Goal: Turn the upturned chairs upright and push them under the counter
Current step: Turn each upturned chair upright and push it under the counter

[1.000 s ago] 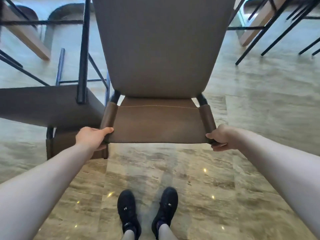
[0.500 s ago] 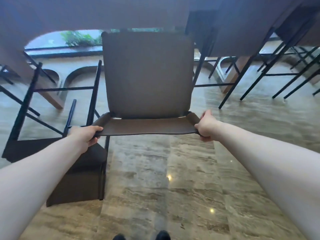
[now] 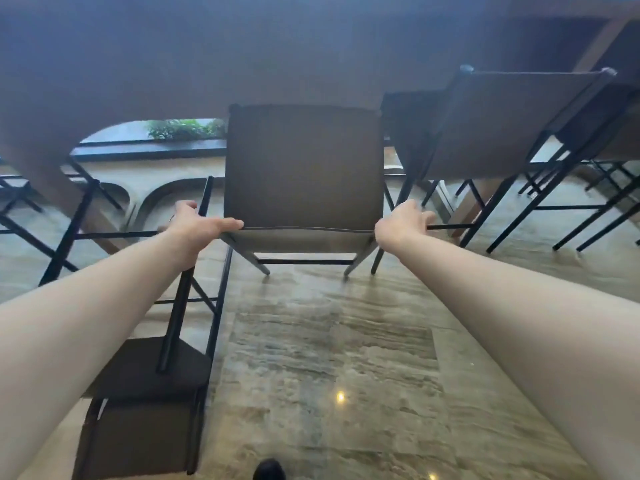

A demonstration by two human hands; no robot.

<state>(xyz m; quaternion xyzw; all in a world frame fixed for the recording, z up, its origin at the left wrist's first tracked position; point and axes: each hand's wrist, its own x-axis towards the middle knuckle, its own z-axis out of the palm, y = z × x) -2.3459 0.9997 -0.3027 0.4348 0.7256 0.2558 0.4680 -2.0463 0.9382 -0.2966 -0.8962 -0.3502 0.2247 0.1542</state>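
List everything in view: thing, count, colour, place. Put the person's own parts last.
Chair being handled: one, brown with black legs, upright, centre, at the counter.
Upturned chair: one, dark brown, black legs up, lower left floor.
Chairs at right: at least one, brown with black frames, by the counter.
Counter: one, brown, across the top.
Floor: grey-beige stone.
Plants: green, behind the counter, through an arch.
Shoe: one, black, bottom edge.
Left hand: at the chair's left edge.
Right hand: at its right edge.

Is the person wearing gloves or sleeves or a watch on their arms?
No. Both arms are bare as far as the picture shows, with no sleeves, gloves, watch or rings on the left hand or right hand. Only a black shoe shows below.
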